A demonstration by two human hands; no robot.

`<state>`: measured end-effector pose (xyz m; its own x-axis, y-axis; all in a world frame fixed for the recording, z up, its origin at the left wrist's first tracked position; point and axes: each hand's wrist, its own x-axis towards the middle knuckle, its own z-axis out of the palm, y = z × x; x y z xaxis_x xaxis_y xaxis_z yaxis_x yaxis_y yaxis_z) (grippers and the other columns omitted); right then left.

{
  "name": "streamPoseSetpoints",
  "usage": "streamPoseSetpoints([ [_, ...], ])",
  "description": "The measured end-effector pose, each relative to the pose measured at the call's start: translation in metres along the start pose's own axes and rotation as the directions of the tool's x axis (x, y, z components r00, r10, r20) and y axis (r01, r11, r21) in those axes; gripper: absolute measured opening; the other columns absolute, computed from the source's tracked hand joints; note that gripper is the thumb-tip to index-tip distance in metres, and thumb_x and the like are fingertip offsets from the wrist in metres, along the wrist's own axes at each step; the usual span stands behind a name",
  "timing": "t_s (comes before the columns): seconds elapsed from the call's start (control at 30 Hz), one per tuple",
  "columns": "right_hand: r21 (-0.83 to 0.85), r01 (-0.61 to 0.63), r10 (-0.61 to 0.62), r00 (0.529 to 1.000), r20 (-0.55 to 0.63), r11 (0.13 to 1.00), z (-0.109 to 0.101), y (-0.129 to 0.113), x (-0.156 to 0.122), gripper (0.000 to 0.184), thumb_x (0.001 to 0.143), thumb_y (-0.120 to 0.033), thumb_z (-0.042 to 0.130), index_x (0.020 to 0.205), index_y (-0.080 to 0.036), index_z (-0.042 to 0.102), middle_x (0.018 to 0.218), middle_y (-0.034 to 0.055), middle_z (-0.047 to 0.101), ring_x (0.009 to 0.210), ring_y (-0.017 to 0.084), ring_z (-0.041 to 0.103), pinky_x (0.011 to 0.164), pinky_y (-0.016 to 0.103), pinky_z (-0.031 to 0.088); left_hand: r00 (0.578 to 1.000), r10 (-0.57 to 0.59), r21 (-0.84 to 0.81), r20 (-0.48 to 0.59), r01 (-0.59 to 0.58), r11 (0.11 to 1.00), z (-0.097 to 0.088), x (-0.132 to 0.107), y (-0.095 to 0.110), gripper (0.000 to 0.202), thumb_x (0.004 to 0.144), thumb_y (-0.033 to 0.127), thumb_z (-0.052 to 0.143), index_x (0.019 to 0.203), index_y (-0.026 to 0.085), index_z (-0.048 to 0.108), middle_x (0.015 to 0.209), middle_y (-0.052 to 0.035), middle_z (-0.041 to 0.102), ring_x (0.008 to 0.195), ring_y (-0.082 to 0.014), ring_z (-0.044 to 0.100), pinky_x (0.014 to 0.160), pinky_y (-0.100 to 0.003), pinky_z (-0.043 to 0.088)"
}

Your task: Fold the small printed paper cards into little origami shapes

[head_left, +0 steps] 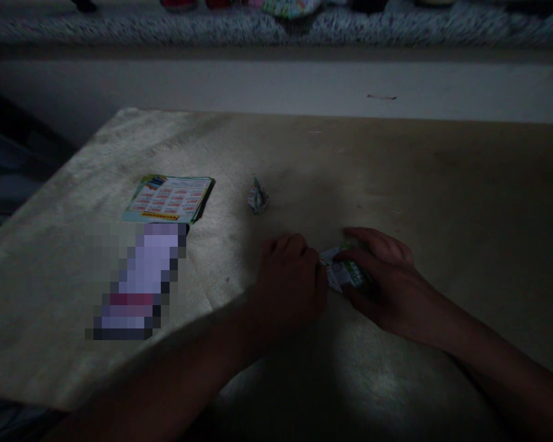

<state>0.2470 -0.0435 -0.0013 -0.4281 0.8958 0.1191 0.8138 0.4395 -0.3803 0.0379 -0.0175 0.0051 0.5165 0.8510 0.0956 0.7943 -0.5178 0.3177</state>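
A small printed sheet (334,270), pale with green and dark patches, lies between my two hands low over the table. My left hand (292,276) is closed in a fist at the sheet's left edge, its fingertips hidden from view. From the other side, my right hand (382,276) grips the sheet with thumb and fingers, covering much of its right part. Dim light and the fingers hide most of the print. Beyond my left hand sits a crumpled ball of printed paper (258,197).
A stack of printed calendar cards (170,199) lies left on the cloth-covered table (465,196). Nearer me is a pixelated phone-like object (142,279). Behind the table runs a white wall (258,86) under a speckled stone ledge (120,27) with several items on it.
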Motion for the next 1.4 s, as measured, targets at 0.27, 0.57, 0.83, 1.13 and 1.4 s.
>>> streamPoseSetpoints([
  [0.27,0.004,0.004,-0.004,1.0,0.008,1.0,-0.0022,-0.001,0.0004,0.046,0.081,-0.024,0.066,0.126,-0.028,0.057,0.15,0.0119,0.043,0.14,0.035,0.04,0.11,0.057,0.035,1.0,-0.017,-0.021,0.003,0.017,1.0,0.0017,0.001,-0.0013,0.018,0.091,0.03,0.054,0.086,0.016,0.064,0.098,-0.0103,0.058,0.099,-0.0286,0.055,0.088,-0.05,0.043],
  [0.57,0.015,0.028,-0.028,1.0,-0.006,0.999,-0.0014,0.0001,0.0001,0.045,0.081,-0.023,0.066,0.125,-0.027,0.06,0.15,0.0123,0.043,0.141,0.036,0.04,0.109,0.057,0.035,0.999,-0.039,-0.029,0.001,0.039,0.999,0.0025,0.0018,-0.0006,0.018,0.091,0.029,0.054,0.085,0.016,0.065,0.098,-0.0102,0.057,0.1,-0.0283,0.054,0.089,-0.05,0.043],
  [0.83,0.017,0.04,-0.04,0.999,-0.003,0.999,-0.0015,-0.0006,0.0,0.046,0.081,-0.023,0.066,0.127,-0.026,0.063,0.151,0.0121,0.043,0.141,0.036,0.039,0.11,0.055,0.035,0.997,-0.075,-0.003,0.018,0.075,0.997,0.0014,0.0033,0.003,0.018,0.091,0.029,0.054,0.086,0.016,0.066,0.1,-0.0098,0.058,0.101,-0.0288,0.055,0.09,-0.05,0.042],
  [1.13,-0.009,0.045,-0.045,0.999,0.003,0.999,-0.0033,-0.0004,0.0004,0.047,0.08,-0.023,0.067,0.127,-0.029,0.067,0.15,0.0119,0.044,0.14,0.038,0.041,0.109,0.057,0.036,0.998,-0.068,-0.004,-0.005,0.068,0.998,0.0018,0.0031,0.0026,0.02,0.091,0.03,0.054,0.086,0.016,0.067,0.099,-0.0101,0.058,0.102,-0.0294,0.055,0.088,-0.05,0.042],
  [1.4,-0.004,0.043,-0.043,0.999,0.005,0.999,-0.003,0.0005,-0.0002,0.045,0.081,-0.025,0.068,0.125,-0.032,0.068,0.151,0.0091,0.045,0.14,0.037,0.041,0.11,0.058,0.035,0.998,-0.066,-0.005,-0.006,0.066,0.998,0.0031,0.0034,0.0008,0.019,0.091,0.029,0.053,0.085,0.016,0.066,0.099,-0.01,0.058,0.101,-0.0291,0.055,0.088,-0.05,0.042],
])
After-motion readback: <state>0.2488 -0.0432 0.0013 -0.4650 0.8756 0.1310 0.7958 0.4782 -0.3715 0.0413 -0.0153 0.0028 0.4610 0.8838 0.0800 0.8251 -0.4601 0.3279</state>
